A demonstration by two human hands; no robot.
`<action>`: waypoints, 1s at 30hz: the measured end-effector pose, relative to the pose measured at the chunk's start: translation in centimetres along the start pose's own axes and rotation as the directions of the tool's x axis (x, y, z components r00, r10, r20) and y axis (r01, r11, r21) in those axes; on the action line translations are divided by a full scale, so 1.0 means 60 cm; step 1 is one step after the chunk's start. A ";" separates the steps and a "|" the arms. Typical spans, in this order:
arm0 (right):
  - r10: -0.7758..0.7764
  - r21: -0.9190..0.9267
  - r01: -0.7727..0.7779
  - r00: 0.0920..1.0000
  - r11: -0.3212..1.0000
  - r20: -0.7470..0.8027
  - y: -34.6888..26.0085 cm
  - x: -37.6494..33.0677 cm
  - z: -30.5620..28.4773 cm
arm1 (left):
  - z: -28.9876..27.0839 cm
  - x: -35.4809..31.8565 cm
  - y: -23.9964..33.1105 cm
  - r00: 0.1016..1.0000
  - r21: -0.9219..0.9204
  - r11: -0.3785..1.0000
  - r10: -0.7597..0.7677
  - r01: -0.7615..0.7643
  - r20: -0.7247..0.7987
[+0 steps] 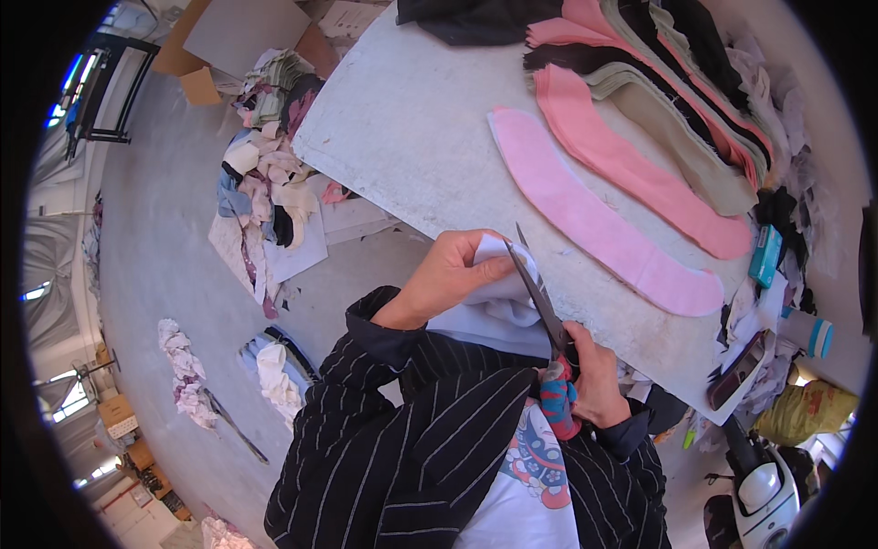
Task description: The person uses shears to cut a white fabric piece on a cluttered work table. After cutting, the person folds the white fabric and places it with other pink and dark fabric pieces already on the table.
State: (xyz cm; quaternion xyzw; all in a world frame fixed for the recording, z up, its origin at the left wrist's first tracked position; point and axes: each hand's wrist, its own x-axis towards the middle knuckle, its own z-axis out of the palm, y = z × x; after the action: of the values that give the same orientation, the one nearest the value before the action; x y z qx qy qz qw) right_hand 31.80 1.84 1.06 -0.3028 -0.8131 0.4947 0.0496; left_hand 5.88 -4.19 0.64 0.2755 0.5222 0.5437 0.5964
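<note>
1. While the person leans over the near edge of the grey table (412, 128), the left hand (448, 274) is closed around a piece of pale white cloth (498, 306), fingers curled over its top, thumb pressed to its side.
2. That cloth hangs at the table's edge, between the two hands and just above the person's striped dark jacket (430, 439).
3. Gripped in the right hand (594, 375) is a pair of scissors (540, 297); the fingers are wrapped tight round handles bound in red and blue fabric.
4. Their blades point up and away from the person, narrowly parted, with the edge of the white cloth touching them.
5. On the table beyond lie long curved strips of felt: a light pink strip (594, 220) nearest, a salmon strip (631, 165) beside it, then a fanned stack in beige, black and pink (677, 82).
6. At the right edge sit a small teal box (765, 256) and a dark phone (736, 366).
7. Scraps of fabric (270, 183) are heaped on the floor to the left.
</note>
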 end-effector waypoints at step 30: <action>-0.064 0.190 0.055 0.997 0.980 0.043 0.023 -0.011 0.015 | 0.002 0.005 0.001 0.996 0.075 0.997 0.020 -0.026 0.089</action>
State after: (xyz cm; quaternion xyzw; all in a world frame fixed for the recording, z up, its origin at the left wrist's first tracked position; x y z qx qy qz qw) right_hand 32.60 1.23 -0.44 -0.2601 -0.7723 0.5750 0.0727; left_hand 5.91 -3.88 0.64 0.3275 0.5125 0.5178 0.6016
